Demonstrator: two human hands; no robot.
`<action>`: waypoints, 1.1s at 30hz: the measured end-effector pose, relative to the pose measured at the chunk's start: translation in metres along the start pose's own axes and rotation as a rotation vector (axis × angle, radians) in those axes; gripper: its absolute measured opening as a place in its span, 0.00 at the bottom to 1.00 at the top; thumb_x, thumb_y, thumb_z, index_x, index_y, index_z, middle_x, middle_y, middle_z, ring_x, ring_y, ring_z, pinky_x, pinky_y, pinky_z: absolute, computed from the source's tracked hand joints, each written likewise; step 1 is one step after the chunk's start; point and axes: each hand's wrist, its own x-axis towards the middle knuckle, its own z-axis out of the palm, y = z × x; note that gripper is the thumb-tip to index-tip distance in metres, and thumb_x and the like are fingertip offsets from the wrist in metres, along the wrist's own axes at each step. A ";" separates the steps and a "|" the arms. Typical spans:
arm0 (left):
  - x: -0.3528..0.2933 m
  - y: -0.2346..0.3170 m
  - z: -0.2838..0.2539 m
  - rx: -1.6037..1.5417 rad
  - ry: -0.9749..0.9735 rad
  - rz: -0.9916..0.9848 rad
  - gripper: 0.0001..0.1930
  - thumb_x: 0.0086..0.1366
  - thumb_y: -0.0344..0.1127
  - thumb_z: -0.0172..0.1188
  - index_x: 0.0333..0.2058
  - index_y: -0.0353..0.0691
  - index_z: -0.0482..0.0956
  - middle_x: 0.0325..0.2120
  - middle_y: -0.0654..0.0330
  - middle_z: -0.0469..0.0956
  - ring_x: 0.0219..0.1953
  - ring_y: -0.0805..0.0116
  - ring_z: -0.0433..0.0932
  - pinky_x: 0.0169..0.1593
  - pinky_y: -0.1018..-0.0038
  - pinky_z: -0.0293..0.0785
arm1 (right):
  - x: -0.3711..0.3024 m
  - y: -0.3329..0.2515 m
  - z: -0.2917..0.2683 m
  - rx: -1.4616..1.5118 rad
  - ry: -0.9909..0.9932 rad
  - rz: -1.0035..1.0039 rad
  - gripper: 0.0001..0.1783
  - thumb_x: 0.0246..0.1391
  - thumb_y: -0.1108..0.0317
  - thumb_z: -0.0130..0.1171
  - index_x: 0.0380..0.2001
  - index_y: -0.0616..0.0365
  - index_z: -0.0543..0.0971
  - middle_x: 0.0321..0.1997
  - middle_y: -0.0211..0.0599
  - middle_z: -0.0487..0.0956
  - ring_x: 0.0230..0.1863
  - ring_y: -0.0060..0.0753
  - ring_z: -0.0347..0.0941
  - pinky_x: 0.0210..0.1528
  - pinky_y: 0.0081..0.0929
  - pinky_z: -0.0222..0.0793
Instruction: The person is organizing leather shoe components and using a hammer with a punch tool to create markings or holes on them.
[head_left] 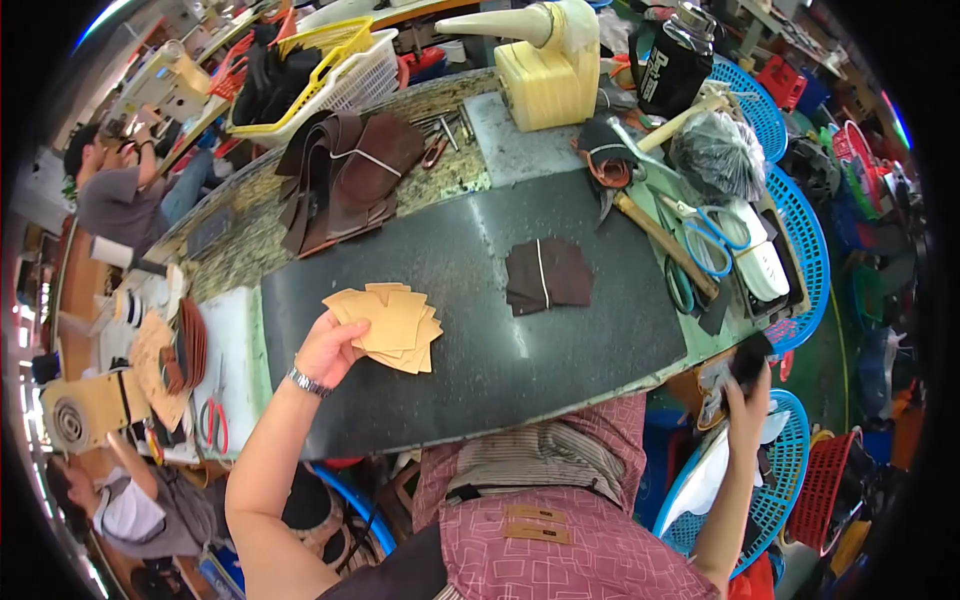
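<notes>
Far left: red scissors [214, 426] on the bench. Left hand [334, 350] pinches fanned tan pieces [397, 322], thumb on top, above the black mat [430, 410]. Right of them, on the mat, a banded dark bundle [568, 277]. Beyond, blue scissors [712, 243] near a hammer [665, 242]. Right hand [743, 408] off the bench edge by a blue basket [798, 435], dark piece [751, 357] at its fingertips; blurred, cannot tell whether gripped.
</notes>
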 end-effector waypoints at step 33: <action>0.065 -0.041 0.162 0.660 -0.053 0.433 0.26 0.52 0.26 0.58 0.51 0.44 0.65 0.46 0.51 0.72 0.48 0.59 0.73 0.50 0.70 0.68 | 0.051 -0.127 0.170 1.197 -0.730 0.394 0.03 0.52 0.72 0.52 0.29 0.59 0.71 0.20 0.30 0.73 0.17 0.21 0.66 0.26 0.17 0.64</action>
